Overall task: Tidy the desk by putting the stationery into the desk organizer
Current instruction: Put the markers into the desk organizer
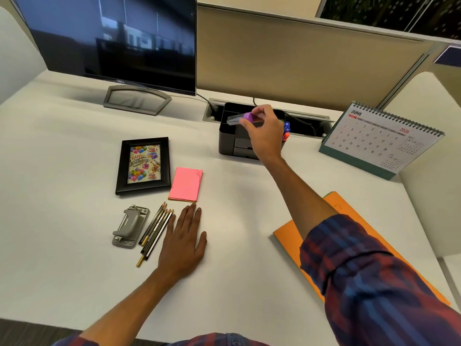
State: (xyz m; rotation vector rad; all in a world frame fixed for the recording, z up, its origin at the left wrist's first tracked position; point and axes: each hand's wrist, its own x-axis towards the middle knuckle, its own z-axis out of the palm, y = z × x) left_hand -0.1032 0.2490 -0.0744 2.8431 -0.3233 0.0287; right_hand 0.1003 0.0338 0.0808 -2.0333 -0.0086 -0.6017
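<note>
Right hand (264, 131) pinches a purple-capped highlighter (239, 119) over the organizer (228, 136), hiding its right side; left hand (183, 245) lies released on bare desk (237, 208) at 6 o'clock.

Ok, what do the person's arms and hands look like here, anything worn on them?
Both hands are bare: no gloves, rings or watch show on the left hand or right hand. The right sleeve is a plaid shirt in dark blue and red, pushed up so the forearm is bare. The same plaid shows at the left sleeve by the bottom edge.
</note>
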